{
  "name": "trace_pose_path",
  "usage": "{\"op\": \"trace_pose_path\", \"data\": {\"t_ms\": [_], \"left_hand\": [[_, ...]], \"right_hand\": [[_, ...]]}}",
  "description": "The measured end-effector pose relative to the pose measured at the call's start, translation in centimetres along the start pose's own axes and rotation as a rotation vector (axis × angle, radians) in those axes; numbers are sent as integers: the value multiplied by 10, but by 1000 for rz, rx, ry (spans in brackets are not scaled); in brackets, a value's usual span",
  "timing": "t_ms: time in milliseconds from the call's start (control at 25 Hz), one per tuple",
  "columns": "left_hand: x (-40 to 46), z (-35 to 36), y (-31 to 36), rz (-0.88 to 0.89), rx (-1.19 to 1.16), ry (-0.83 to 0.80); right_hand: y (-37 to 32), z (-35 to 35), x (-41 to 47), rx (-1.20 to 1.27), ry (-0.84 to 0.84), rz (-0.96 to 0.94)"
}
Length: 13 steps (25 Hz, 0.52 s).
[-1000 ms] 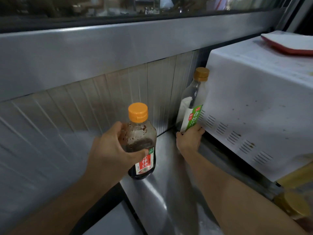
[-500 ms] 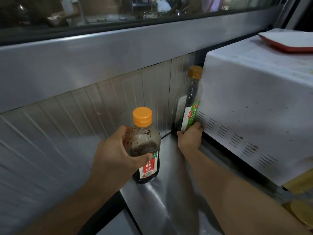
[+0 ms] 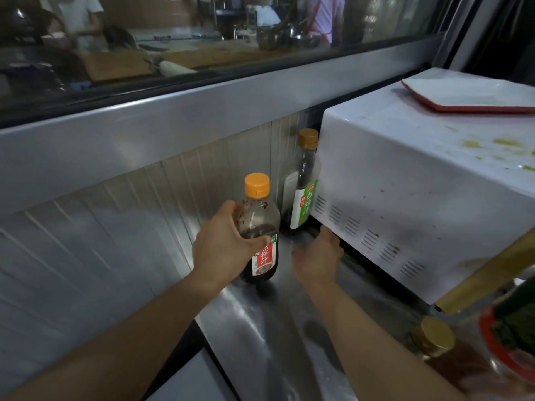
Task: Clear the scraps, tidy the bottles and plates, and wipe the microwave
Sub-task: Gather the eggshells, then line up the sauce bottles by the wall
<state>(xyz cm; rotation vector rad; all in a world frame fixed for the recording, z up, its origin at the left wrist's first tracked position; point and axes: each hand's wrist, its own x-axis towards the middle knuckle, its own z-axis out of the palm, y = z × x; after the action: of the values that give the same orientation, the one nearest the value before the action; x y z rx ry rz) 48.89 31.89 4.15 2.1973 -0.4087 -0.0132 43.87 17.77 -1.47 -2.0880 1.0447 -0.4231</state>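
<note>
Left hand (image 3: 224, 250): fingers curled round the orange-capped bottle (image 3: 259, 235), whose base meets the steel surface (image 3: 278, 337) near its back edge.
Right hand (image 3: 317, 261): fingers relaxed and apart, holding nothing, just in front of the green-label bottle (image 3: 305, 183).
Green-label bottle: upright in the back corner of the surface, between the ribbed wall panel (image 3: 115, 227) and the microwave (image 3: 405, 192).
Microwave: white, stained top and side; a red-rimmed plate (image 3: 469, 95) lies on top.
Front right edge: gold-lidded jar (image 3: 435, 337).
</note>
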Motion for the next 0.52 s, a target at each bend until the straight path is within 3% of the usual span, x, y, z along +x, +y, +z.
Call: {"op": "trace_pose_path", "data": {"t_ms": [520], "left_hand": [[39, 63, -2, -15, -7, 77]], "right_hand": [[34, -6, -17, -1, -83, -3]]}}
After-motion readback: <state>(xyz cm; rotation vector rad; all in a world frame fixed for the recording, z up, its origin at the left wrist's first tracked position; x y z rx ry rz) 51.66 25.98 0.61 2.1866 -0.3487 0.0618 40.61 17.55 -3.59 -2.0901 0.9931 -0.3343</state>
